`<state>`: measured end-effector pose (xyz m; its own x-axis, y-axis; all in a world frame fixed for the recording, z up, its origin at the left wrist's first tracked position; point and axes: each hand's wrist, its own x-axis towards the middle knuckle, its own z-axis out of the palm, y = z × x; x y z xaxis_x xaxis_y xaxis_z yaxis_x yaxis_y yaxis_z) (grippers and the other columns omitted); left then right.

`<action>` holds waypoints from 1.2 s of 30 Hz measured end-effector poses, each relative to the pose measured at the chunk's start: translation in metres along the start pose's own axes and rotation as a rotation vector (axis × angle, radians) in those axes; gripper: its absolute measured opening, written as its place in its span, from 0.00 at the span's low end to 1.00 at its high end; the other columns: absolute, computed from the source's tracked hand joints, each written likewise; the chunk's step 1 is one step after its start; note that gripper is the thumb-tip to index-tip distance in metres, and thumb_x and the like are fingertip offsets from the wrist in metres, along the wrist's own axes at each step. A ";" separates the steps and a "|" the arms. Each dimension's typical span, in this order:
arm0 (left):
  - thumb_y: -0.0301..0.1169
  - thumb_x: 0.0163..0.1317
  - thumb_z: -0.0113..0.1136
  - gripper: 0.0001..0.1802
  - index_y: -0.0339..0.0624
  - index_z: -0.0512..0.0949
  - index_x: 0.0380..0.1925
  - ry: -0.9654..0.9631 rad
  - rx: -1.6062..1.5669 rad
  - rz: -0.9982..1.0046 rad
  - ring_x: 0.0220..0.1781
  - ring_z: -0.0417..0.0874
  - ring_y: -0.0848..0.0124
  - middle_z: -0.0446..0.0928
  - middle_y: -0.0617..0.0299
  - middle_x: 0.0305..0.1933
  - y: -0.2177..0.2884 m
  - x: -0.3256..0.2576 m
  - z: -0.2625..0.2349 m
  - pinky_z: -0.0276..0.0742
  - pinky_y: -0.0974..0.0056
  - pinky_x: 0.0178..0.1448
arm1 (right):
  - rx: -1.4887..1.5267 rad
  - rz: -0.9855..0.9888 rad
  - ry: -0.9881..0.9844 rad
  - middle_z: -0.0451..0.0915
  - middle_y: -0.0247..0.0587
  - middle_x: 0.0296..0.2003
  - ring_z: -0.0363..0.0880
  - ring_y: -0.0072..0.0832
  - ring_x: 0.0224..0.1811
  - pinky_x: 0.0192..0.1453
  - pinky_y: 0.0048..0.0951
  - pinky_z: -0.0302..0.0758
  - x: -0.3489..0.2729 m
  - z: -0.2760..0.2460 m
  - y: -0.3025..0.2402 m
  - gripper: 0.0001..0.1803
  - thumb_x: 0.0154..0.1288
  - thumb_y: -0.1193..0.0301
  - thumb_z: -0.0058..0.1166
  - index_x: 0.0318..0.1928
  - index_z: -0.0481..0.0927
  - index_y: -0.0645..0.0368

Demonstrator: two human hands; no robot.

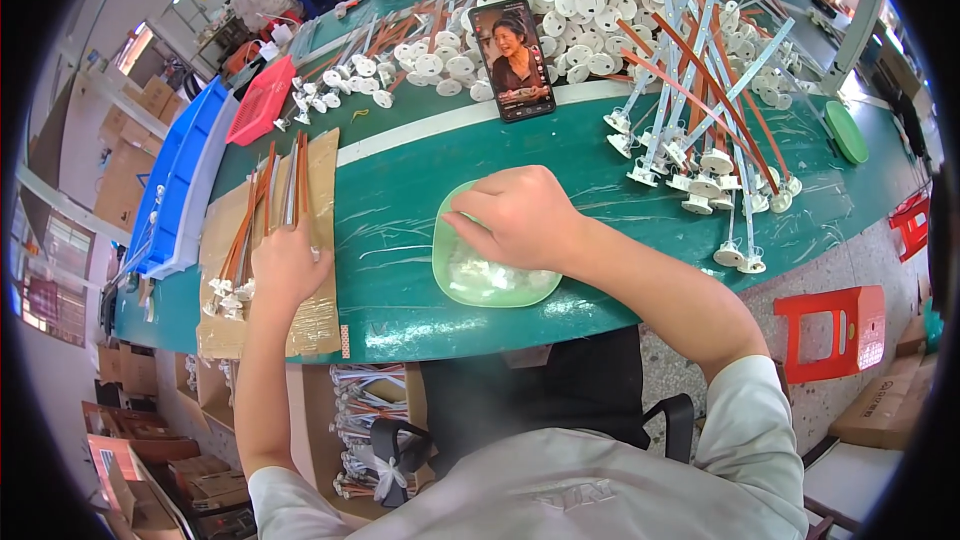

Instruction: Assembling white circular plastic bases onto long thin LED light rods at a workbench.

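Right hand [520, 215] pinches small clear parts in the green bowl [452, 275]; left of the bowl, left hand [285, 265] lies spread on wires [265, 205] atop cardboard [320, 320].

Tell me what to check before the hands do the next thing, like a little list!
1. Right hand reaches into the light green bowl: ok, its fingers are inside.
2. Bowl has small clear bits left: ok, some show at the bottom.
3. Right hand has picked a bit up: cannot tell, the fingers hide it.
4. Left hand rests on the bundle of rods: ok, it lies on the cardboard sheet.
5. Bowl sits safely on the green table: not ok, it is right at the near edge.
6. Phone is clear of the hands: ok, it leans farther back.
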<state>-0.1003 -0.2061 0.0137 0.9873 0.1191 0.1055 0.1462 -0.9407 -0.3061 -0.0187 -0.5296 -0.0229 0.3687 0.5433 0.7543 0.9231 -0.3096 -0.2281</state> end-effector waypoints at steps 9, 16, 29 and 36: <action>0.46 0.59 0.66 0.19 0.40 0.86 0.37 0.236 -0.102 0.097 0.31 0.85 0.51 0.81 0.50 0.27 0.010 0.009 -0.014 0.80 0.50 0.36 | 0.118 -0.096 0.320 0.84 0.44 0.33 0.84 0.40 0.30 0.29 0.37 0.79 0.018 -0.003 -0.002 0.05 0.56 0.75 0.62 0.34 0.82 0.60; 0.38 0.60 0.70 0.11 0.43 0.84 0.35 0.767 -0.738 0.443 0.21 0.78 0.59 0.76 0.59 0.20 0.103 0.051 -0.028 0.72 0.56 0.26 | -0.130 -0.248 -0.081 0.81 0.40 0.28 0.78 0.34 0.24 0.26 0.36 0.75 -0.007 -0.063 -0.031 0.09 0.38 0.71 0.58 0.21 0.72 0.59; 0.29 0.60 0.68 0.05 0.40 0.84 0.35 0.807 -0.910 0.638 0.18 0.74 0.66 0.72 0.63 0.16 0.109 0.061 0.022 0.68 0.61 0.26 | -0.662 0.751 0.263 0.84 0.46 0.32 0.84 0.31 0.31 0.39 0.31 0.79 -0.132 -0.218 0.025 0.06 0.67 0.76 0.57 0.40 0.80 0.67; 0.26 0.61 0.66 0.03 0.38 0.83 0.32 0.720 -0.910 0.692 0.19 0.75 0.63 0.74 0.60 0.18 0.112 0.055 0.020 0.69 0.59 0.28 | -0.719 0.651 0.174 0.85 0.49 0.36 0.86 0.41 0.35 0.43 0.36 0.80 -0.137 -0.223 0.045 0.12 0.59 0.76 0.62 0.44 0.83 0.65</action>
<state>-0.0283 -0.2983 -0.0335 0.5478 -0.3887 0.7409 -0.7343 -0.6478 0.2031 -0.0517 -0.7921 0.0007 0.7071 -0.0065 0.7070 0.2376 -0.9396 -0.2463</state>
